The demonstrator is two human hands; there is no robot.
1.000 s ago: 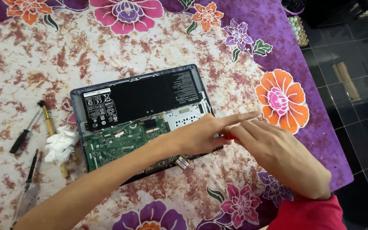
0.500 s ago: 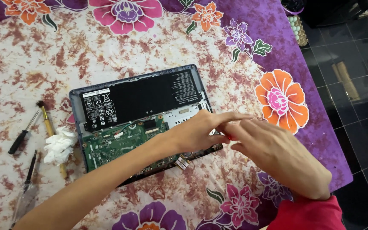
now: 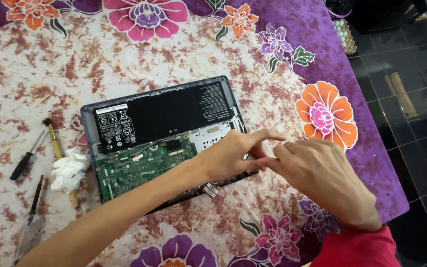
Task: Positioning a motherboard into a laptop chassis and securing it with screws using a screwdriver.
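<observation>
Laptop (image 3: 164, 143), opened with its bottom cover off, lies on the flowered tablecloth (image 3: 139, 49), black battery (image 3: 166, 116) toward the far edge and green circuit board (image 3: 142, 168) toward me. My hands cover its right near corner, so I cannot see what sits under them there. Whether anything small is pinched between the fingertips I cannot tell; nothing of it shows. Left hand (image 3: 231, 155) comes in from the lower left, forearm crossing the near edge of the laptop, index finger stretched out to the right, thumb tucked beneath it and meeting the other hand's fingertips. Right hand (image 3: 322, 180) comes in from the lower right, red sleeve (image 3: 357, 247) cut off by the frame, back of the hand up, fingers drawn together and pointing left into the left hand's pinch. A small connector piece (image 3: 211, 189) pokes out at the laptop's near edge, just below my left wrist. Left of the laptop: crumpled white tissue (image 3: 69, 169), yellow-handled brush (image 3: 58, 148) partly under it, black screwdriver (image 3: 24, 160), and another tool (image 3: 34, 200) running toward the bottom edge, its end hard to make out.
</observation>
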